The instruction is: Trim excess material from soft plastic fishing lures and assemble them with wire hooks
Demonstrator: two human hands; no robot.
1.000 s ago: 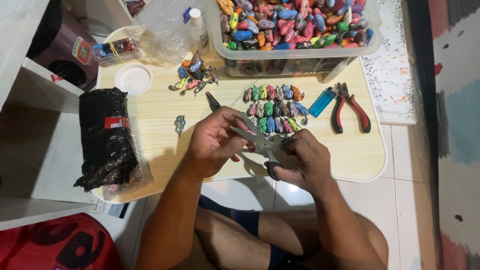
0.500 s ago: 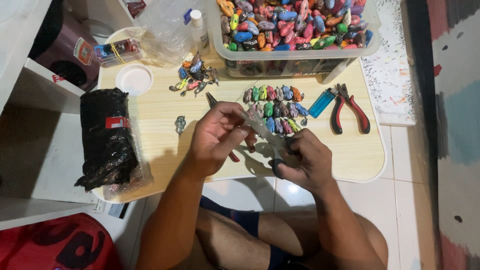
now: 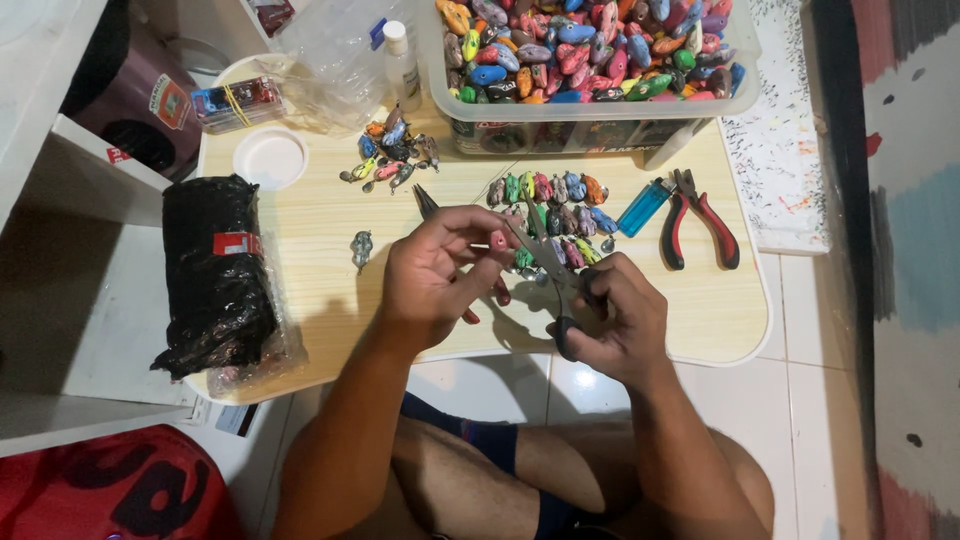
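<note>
Small red bead-like piece (image 3: 497,241) is sitting pinched between the thumb and fingertips of the left hand (image 3: 432,278), held above the pale wooden low table (image 3: 320,215), near its front edge. Right hand (image 3: 612,318) is gripping a pair of scissors with dark handles and silver blades (image 3: 548,258), its fingers curled tight through and around the handles, the blades pointing up toward the red piece. Just behind the hands, rows of small painted fish-shaped lures in green, pink, blue and orange (image 3: 551,193) are lying on the table. A blue lighter (image 3: 644,207) and red-handled pliers (image 3: 700,218) are resting to the right of them. A clear plastic tub full of many-coloured lures (image 3: 590,60) is standing at the back, and a black plastic-wrapped bundle (image 3: 215,275) is lying at the left end.
</note>
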